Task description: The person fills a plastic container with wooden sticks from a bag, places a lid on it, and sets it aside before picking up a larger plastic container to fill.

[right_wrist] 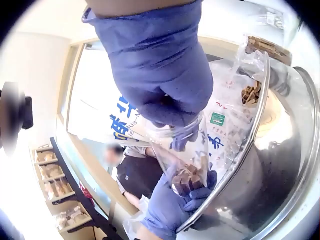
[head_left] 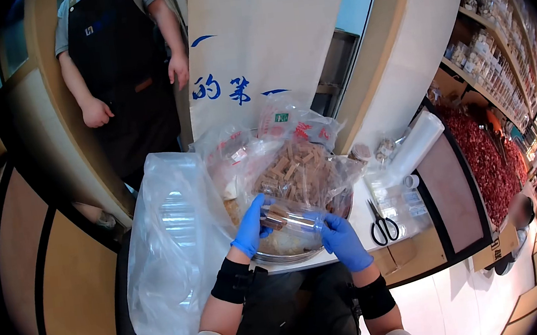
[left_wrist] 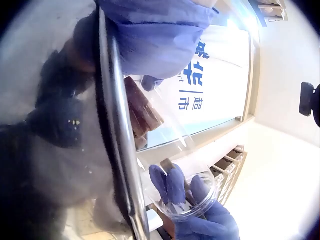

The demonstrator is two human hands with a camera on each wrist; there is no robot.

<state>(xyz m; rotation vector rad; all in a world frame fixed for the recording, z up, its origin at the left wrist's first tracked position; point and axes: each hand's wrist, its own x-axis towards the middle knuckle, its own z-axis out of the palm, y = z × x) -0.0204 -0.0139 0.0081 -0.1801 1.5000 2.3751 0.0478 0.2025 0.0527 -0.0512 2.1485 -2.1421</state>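
Observation:
A clear plastic jar (head_left: 300,219) is held sideways over the front of a round metal basin (head_left: 286,258). My blue-gloved left hand (head_left: 249,228) grips the jar round its base end, where several brown stick-shaped pieces (right_wrist: 188,180) are bunched together. At the open mouth is my gloved right hand (head_left: 346,244), its fingers reaching inside. Seen through the jar wall in the left wrist view, those fingers pinch a brown piece (left_wrist: 167,164). Behind the jar, a large pile of the same brown pieces (head_left: 292,170) lies on plastic bagging (head_left: 310,126) in the basin.
Stacked clear jars in a big plastic bag (head_left: 172,243) stand left of the basin. To the right lie black-handled scissors (head_left: 383,222), a roll of plastic (head_left: 417,145) and small packets (head_left: 410,211). A person in a dark apron (head_left: 124,71) stands behind at the left.

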